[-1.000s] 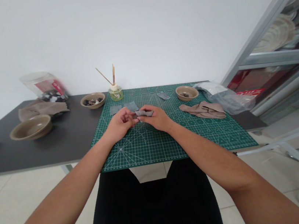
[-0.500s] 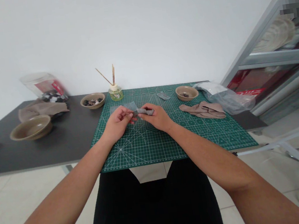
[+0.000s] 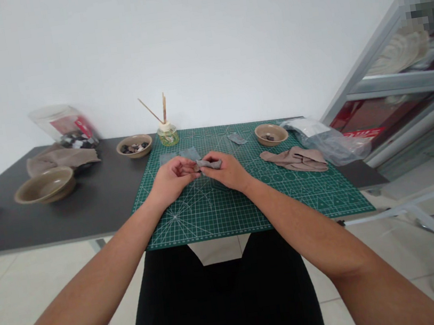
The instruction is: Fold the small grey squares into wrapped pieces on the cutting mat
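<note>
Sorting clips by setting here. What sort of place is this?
Probably a craft desk: a green cutting mat covers part of the dark table, a bowl of small pieces stands by it, and the left hand and right hand pinch a grey cloth scrap over the mat.

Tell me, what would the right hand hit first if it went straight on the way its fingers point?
Probably the left hand: the right hand points leftward at it, with only the small grey folded cloth scrap pinched between them.
</note>
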`<state>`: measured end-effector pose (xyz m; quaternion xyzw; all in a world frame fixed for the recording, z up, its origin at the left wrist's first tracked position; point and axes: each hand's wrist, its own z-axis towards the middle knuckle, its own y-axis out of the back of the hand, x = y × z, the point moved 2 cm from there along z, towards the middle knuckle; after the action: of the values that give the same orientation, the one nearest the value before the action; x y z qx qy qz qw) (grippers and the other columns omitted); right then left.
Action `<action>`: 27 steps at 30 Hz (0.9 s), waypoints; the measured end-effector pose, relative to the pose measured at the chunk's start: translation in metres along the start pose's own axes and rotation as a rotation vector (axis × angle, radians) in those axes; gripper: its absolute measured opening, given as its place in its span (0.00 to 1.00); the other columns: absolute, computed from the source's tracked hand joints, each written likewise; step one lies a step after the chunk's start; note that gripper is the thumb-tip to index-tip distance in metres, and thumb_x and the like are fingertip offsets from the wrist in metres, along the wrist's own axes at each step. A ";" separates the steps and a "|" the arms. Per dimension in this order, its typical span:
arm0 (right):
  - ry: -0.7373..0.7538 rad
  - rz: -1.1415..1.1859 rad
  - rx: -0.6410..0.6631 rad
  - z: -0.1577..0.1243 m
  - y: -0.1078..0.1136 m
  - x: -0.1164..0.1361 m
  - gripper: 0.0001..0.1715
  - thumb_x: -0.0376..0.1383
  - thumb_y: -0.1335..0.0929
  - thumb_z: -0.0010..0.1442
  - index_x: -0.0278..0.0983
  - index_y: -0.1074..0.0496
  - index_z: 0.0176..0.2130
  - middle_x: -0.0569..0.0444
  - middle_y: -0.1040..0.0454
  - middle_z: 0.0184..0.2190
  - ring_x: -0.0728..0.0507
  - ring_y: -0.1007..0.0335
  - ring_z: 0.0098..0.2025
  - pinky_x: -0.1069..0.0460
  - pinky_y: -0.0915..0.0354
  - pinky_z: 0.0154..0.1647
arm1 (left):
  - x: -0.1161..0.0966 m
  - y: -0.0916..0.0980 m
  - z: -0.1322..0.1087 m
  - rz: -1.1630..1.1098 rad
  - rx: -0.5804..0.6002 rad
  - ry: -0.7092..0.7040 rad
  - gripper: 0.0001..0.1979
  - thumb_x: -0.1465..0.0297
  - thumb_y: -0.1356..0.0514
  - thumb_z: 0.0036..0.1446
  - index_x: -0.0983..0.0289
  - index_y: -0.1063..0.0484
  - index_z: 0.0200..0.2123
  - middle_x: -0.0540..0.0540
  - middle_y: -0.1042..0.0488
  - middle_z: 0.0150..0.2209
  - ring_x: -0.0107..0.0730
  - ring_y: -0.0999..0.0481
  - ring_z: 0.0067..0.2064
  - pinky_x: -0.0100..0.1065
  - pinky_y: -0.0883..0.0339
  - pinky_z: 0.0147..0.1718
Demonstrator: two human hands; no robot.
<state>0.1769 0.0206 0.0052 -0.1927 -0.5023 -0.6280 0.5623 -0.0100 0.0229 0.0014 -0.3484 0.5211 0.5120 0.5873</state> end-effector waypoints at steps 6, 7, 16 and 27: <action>0.022 0.042 0.029 0.000 -0.001 -0.004 0.11 0.43 0.29 0.57 0.38 0.26 0.36 0.58 0.25 0.32 0.47 0.33 0.35 0.52 0.40 0.40 | 0.000 0.000 0.000 -0.014 0.018 -0.001 0.17 0.68 0.27 0.42 0.65 0.27 0.35 0.52 0.20 0.32 0.33 0.20 0.36 0.39 0.26 0.43; 0.018 0.044 0.033 0.000 -0.001 -0.004 0.11 0.43 0.29 0.57 0.38 0.25 0.36 0.58 0.25 0.32 0.47 0.33 0.35 0.52 0.40 0.40 | 0.000 0.000 0.000 -0.008 0.019 -0.006 0.17 0.68 0.27 0.42 0.65 0.27 0.35 0.52 0.20 0.32 0.33 0.20 0.36 0.39 0.26 0.43; -0.039 0.057 0.028 0.001 0.001 -0.004 0.13 0.45 0.28 0.55 0.38 0.26 0.35 0.59 0.27 0.29 0.48 0.35 0.33 0.52 0.42 0.37 | -0.002 -0.001 -0.001 0.018 0.013 -0.012 0.18 0.65 0.26 0.42 0.64 0.28 0.34 0.51 0.21 0.30 0.32 0.21 0.33 0.37 0.26 0.40; -0.008 0.049 0.039 0.000 0.000 -0.007 0.13 0.45 0.28 0.56 0.38 0.26 0.35 0.59 0.28 0.29 0.48 0.35 0.33 0.52 0.42 0.37 | -0.002 0.000 -0.001 0.042 0.015 -0.010 0.17 0.66 0.26 0.42 0.64 0.27 0.34 0.52 0.21 0.31 0.32 0.21 0.33 0.36 0.27 0.39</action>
<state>0.1787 0.0245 -0.0005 -0.1965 -0.5119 -0.6033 0.5791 -0.0103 0.0220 0.0033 -0.3303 0.5291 0.5222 0.5816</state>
